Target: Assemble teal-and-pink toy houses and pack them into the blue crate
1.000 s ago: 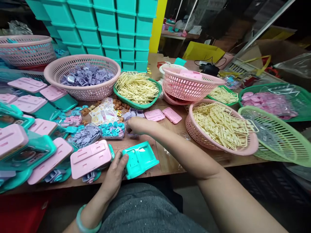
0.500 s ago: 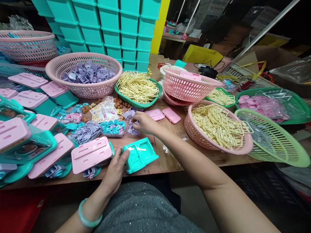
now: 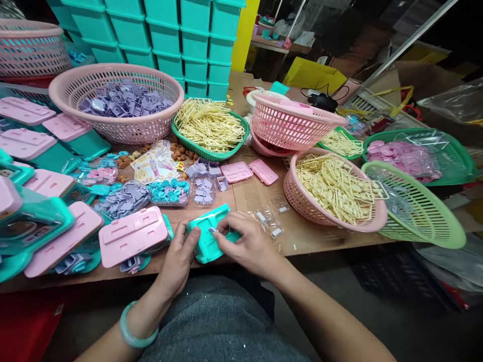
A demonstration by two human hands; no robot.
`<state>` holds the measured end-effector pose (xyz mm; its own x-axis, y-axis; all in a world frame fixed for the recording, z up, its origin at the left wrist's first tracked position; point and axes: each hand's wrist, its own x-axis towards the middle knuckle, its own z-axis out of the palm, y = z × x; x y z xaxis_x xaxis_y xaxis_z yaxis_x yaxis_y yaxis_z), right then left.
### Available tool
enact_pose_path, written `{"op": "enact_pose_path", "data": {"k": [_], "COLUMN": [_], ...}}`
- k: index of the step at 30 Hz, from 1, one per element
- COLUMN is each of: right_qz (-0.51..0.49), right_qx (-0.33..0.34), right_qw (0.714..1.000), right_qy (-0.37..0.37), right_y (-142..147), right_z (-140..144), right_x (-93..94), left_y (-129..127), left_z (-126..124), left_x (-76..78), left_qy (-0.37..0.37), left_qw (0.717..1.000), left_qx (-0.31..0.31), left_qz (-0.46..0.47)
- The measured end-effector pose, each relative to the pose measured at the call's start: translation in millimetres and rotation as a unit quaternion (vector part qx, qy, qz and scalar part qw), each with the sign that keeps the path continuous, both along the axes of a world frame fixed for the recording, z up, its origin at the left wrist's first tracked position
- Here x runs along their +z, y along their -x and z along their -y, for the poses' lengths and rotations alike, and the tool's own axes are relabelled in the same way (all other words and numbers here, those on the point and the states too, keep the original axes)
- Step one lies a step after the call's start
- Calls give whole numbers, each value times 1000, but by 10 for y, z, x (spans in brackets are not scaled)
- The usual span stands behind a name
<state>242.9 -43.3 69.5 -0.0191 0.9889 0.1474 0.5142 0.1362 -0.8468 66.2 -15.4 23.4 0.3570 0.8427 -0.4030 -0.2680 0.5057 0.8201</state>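
My left hand (image 3: 180, 256) grips the left side of a teal plastic toy housing (image 3: 208, 241) at the table's front edge, thumb on top. My right hand (image 3: 243, 239) is over the housing's right part, its thumb and forefinger pinching a small pale purple piece (image 3: 212, 230) against the housing's face. Just beyond stands a clear tray of small purple parts (image 3: 204, 189). Beside it is a clear tray of teal and pink round parts (image 3: 169, 192). Left of my left hand lies a finished-looking teal toy with a pink top (image 3: 133, 236).
A pink basket (image 3: 116, 131) of purple parts stands at the back left. A green basket (image 3: 210, 155) and a pink basket (image 3: 289, 198) hold cream-coloured frames. Two pink plates (image 3: 236, 172) and several clear plastic pieces (image 3: 267, 217) lie on the table. Stacked teal bins (image 3: 168, 45) rise behind.
My right hand has come back from the tray of small purple parts to the teal housing, with a small purple piece in its fingers. My left hand still holds the housing.
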Motion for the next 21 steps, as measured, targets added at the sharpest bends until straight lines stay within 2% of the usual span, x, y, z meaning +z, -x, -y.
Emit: {"op": "enact_pose_path", "data": {"k": [3, 11, 21], "right_qz": [57, 34, 68], "right_qx": [-22, -73, -73], "right_qw": [998, 996, 994], "right_qy": [-11, -29, -47], "right_y": [19, 44, 71], "right_z": [155, 195, 203], "right_x": [-21, -69, -54], "left_y": [-11, -1, -7], "left_z": [-6, -11, -43], "left_x": [-18, -41, 45], "left_qy": [-28, -62, -74], "left_qw": [999, 993, 989], "left_qx": [-20, -77, -102], "left_qz": [-22, -56, -79]}}
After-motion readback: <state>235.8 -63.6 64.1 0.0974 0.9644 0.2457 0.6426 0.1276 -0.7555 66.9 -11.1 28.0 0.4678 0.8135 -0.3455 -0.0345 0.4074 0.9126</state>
